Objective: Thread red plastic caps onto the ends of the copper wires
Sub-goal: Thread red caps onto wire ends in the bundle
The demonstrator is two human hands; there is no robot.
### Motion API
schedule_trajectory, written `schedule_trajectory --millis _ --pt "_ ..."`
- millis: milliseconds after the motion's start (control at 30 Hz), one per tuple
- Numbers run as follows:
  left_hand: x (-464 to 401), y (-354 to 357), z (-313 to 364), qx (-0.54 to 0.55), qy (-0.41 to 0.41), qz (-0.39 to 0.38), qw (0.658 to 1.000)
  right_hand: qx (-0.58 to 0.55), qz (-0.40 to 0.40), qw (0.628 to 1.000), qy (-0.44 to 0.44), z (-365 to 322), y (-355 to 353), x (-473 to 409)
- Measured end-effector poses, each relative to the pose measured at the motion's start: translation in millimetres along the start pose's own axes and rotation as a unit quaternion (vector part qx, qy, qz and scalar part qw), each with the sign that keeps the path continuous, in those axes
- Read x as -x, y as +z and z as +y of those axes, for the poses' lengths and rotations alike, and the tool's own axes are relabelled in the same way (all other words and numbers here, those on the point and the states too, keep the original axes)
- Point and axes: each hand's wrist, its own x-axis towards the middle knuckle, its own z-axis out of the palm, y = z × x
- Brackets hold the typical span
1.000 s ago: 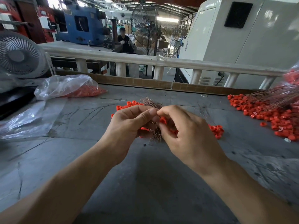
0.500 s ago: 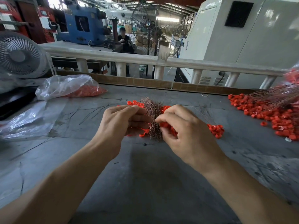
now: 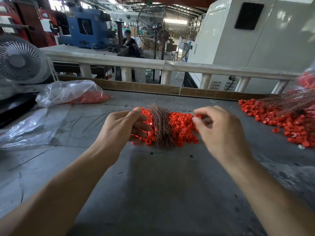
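While both forearms reach in from the near edge, the hands sit mid-worktop (image 3: 153, 193) over the work pile.

Left hand (image 3: 122, 128): fingers gently curled, tips at the left side of the copper wires; whether it actually grips strands cannot be told.
Right hand (image 3: 219, 132): blurred, raised just right of the pile, thumb and forefinger drawn together; whether a cap sits between them cannot be told.
Copper wires (image 3: 161, 126): one loose bundle, lying across the middle of the cap pile, ends fanning toward the far edge.
Red plastic caps (image 3: 182, 128): heap at mid-worktop, spread on both sides of the bundle.
Second cap heap (image 3: 279, 120): near the right edge, with long wires (image 3: 289, 103) lying over it.
Plastic bag (image 3: 71, 92): far-left corner, clear, holding more red caps.
Flat plastic sheet (image 3: 29, 130): along the left edge.
Desk fan (image 3: 20, 60): beyond the left corner.
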Motion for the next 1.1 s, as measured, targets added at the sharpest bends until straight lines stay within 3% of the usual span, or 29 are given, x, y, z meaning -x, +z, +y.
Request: schedule_trajectory --millis 100,233,500,667,767,933,1100 --pt "-1 -1 -1 -0.04 0.013 0.026 0.999 0.037 0.017 0.992 0.123 33 -8 -8" --pt "-4 -3 -3 -0.092 0.014 0.05 0.994 0.102 -0.029 0.964 0.246 59 -17 -11" --pt "-9 -7 -9 -0.176 0.022 0.078 0.981 0.186 -0.131 0.927 0.298 58 -23 -16" --pt "-12 -11 -11 -0.225 0.029 0.09 0.97 0.194 -0.081 0.958 0.195 45 -22 -11" --pt "-13 -12 -13 -0.263 0.038 0.09 0.96 0.125 -0.053 0.982 0.129 36 -16 -9" --pt "-11 -10 -17 -0.302 0.069 0.071 0.948 -0.03 -0.184 0.982 -0.004 11 -2 1" --pt "-13 -12 -19 -0.332 0.071 0.068 0.938 -0.058 -0.2 0.974 -0.09 -6 13 8"
